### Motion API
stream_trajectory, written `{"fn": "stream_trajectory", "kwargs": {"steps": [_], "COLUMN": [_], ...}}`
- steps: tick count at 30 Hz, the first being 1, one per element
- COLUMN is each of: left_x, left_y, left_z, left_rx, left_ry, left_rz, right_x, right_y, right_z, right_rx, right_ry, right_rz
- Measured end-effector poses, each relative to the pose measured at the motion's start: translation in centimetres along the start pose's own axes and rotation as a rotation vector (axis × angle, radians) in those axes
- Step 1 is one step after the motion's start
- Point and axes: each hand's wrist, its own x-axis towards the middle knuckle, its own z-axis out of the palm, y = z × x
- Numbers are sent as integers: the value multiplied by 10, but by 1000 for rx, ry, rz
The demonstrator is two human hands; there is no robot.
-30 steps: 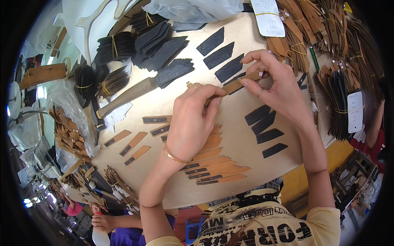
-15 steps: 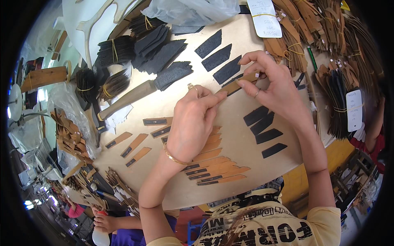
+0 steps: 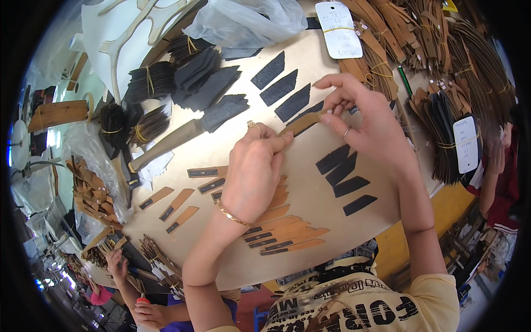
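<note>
A narrow brown leather strip (image 3: 303,123) with a dark lower edge is stretched between my two hands above the table. My left hand (image 3: 255,169), wearing a ring and a bracelet, pinches its left end. The strip's right end is between the thumb and fingers of my right hand (image 3: 362,113). Just beyond lie black slanted pieces (image 3: 278,87) in a slanting row, the nearest partly covered by the strip and my right hand. More black pieces (image 3: 347,180) lie below my right hand. Tan strips with black ends (image 3: 285,233) spread beneath my left forearm, which hides some.
A brush-like tool with a wooden handle (image 3: 171,145) rests by stacked black pieces (image 3: 207,83). Banded brown strip bundles (image 3: 381,33) and a white tag (image 3: 338,30) line the far right. Plastic bags (image 3: 249,22) lie at the back. Another person's hand (image 3: 152,314) shows lower left.
The view has shifted slightly. The brown strip lies flatter between my hands, and my right fingers have closed nearer its end. The other person at lower left has raised a hand.
</note>
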Motion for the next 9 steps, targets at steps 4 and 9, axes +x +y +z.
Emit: {"fn": "stream_trajectory", "kwargs": {"steps": [4,9], "left_x": [0,0], "left_y": [0,1], "left_z": [1,-2], "left_rx": [-10,-1], "left_ry": [5,-47], "left_rz": [1,-52], "right_x": [-4,3], "right_y": [-3,11], "right_z": [0,-8], "right_rx": [20,3], "right_ry": [0,8], "right_rz": [-41,79]}}
